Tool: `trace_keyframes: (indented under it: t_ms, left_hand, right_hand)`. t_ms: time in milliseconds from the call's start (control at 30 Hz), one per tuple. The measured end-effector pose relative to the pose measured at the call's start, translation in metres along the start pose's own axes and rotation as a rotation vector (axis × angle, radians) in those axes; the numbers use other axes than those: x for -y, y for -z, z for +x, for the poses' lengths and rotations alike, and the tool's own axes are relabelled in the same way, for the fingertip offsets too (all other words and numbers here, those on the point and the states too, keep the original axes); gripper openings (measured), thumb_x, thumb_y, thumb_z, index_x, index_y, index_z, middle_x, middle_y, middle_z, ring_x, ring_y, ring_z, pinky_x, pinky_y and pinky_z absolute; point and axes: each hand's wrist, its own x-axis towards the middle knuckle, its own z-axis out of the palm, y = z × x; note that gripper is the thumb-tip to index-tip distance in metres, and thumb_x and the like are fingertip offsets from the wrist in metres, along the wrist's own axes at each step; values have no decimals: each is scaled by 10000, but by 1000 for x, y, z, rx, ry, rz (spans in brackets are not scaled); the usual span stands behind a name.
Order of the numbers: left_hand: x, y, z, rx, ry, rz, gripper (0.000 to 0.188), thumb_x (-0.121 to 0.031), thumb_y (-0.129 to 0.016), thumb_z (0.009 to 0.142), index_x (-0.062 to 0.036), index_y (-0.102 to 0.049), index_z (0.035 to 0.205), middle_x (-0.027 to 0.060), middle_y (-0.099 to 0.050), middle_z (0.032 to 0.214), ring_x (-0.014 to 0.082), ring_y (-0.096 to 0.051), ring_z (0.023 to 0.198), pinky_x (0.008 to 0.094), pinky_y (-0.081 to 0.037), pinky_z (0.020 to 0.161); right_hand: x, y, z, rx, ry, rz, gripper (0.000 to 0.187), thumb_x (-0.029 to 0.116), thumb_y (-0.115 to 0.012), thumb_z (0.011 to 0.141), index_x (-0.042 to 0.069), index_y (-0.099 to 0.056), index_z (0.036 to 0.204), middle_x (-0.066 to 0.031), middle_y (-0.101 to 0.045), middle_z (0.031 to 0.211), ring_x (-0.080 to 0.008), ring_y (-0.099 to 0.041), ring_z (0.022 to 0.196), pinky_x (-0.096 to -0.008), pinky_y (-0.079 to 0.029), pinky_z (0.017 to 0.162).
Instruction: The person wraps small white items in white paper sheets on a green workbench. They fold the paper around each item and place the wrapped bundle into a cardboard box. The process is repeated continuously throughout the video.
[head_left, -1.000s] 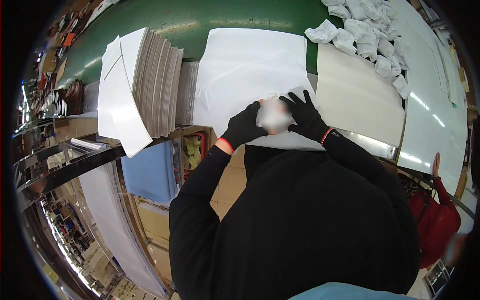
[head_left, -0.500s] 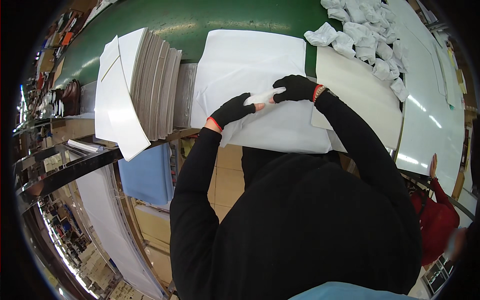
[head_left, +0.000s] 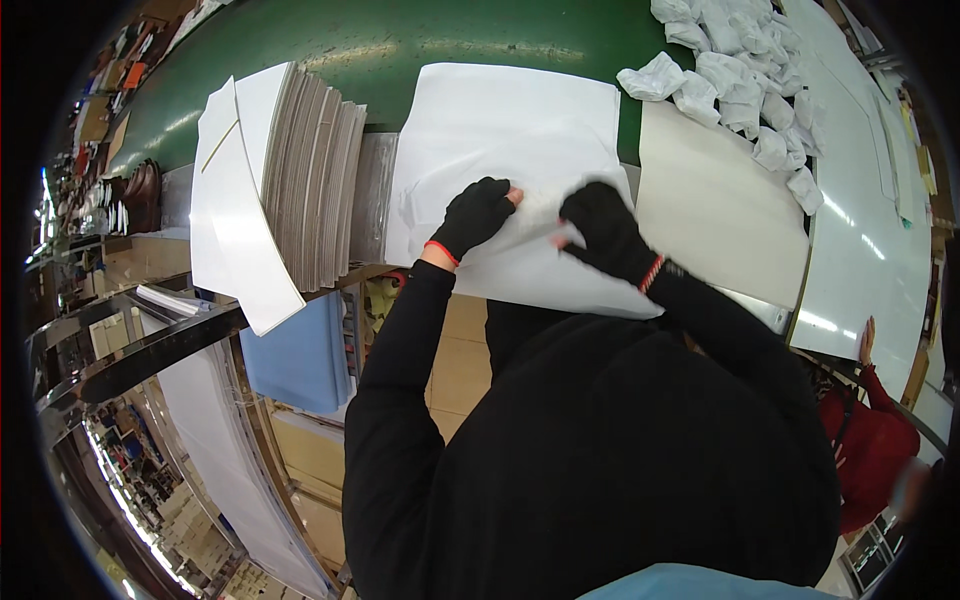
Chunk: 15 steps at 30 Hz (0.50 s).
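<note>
1. Half a second ago both hands met on a white twist of paper; now the left hand (head_left: 478,215) and right hand (head_left: 605,235) are apart, the right blurred
2. That suggests, as a judgement, that the two-handed hold has loosened and the sheet is being worked from separate sides
3. The left fingers are curled at the creased paper and the right thumb stands off its fingers; whether either grips anything cannot be told
4. The white paper (head_left: 510,110) lies in front of the person, with a blurred, crumpled patch (head_left: 540,200) between the hands
5. On the green surface (head_left: 500,35), a stack of boards (head_left: 310,170) stands left, a cream sheet (head_left: 715,185) lies right, and crumpled white bundles (head_left: 725,80) gather beyond it
6. Below are a blue panel (head_left: 295,355) and tiled floor (head_left: 460,350); a red-sleeved person (head_left: 870,460) is at far right
</note>
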Motion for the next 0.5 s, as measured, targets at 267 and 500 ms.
trace_keyframes:
  t_ms: [267, 500]
  left_hand:
    - [-5, -14, 5, -151, -34, 237, 268, -335, -572, 872, -112, -685, 970, 93, -621, 906, 267, -590, 845, 400, -475, 705]
    - [-38, -22, -3, -506, -279, 312, 594, -130, -658, 757, -67, -470, 1317, 85, -573, 1031, 266, -553, 948, 388, -425, 805]
  right_hand:
    - [10, -20, -33, 85, -24, -6, 685, 304, -776, 710, 99, -496, 1300, -139, -453, 1312, -347, -425, 1227, -493, -338, 1021]
    - [-19, -41, 12, 302, -86, -237, 758, 282, -796, 663, 84, -462, 1314, -124, -491, 1317, -289, -395, 1294, -527, -241, 1097]
